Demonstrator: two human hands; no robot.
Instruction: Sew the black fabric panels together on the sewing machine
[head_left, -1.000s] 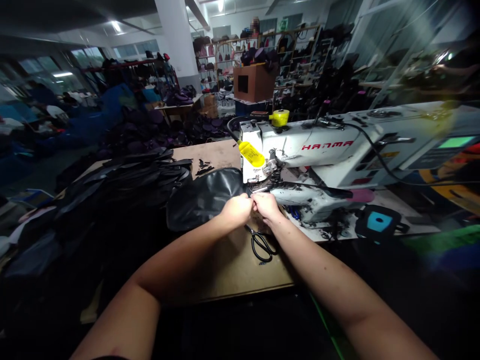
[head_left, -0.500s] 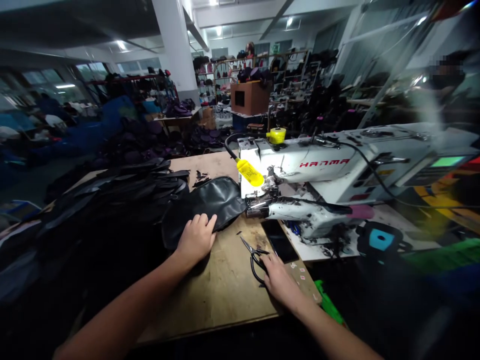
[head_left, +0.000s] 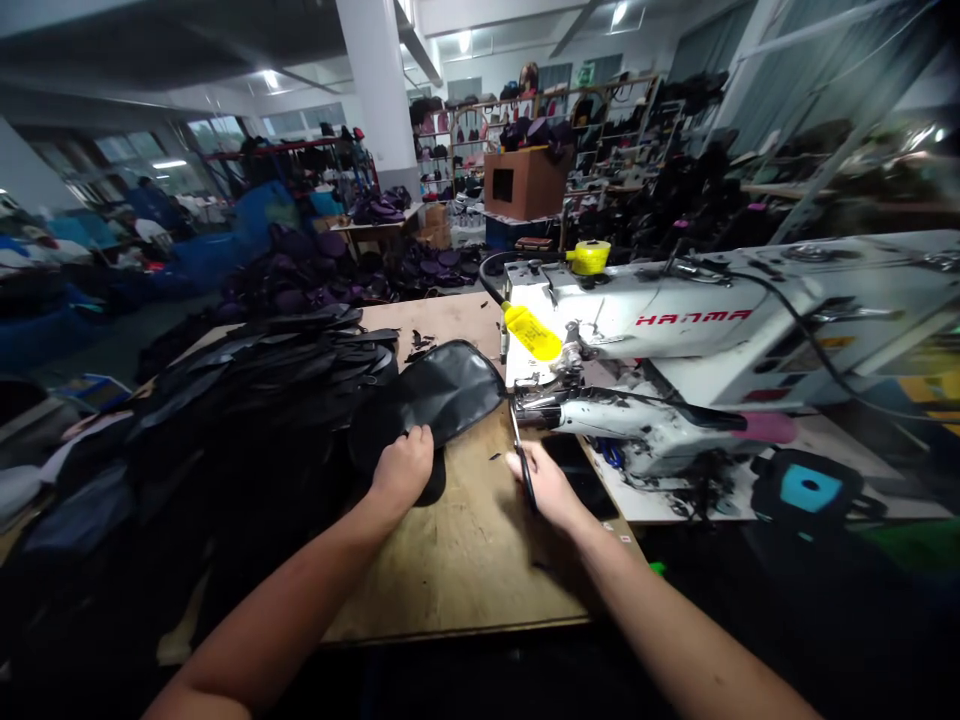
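R hand [head_left: 545,487] now holds black-handled scissors [head_left: 523,462], lifted off wood table [head_left: 465,570], blades up near sewing machine [head_left: 694,320] foot. L hand [head_left: 403,470] curled on black bag panel [head_left: 442,395]; grip vs. press unclear. Panel on table, just beside machine.

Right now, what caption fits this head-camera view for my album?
Left hand presses a black bag panel on a plywood table while right hand holds scissors beside a white Hanma sewing machine.

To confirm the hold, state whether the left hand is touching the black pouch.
Touching: the head view shows the left hand lying on the black pouch, its fingers resting on the pouch's surface with no gap.
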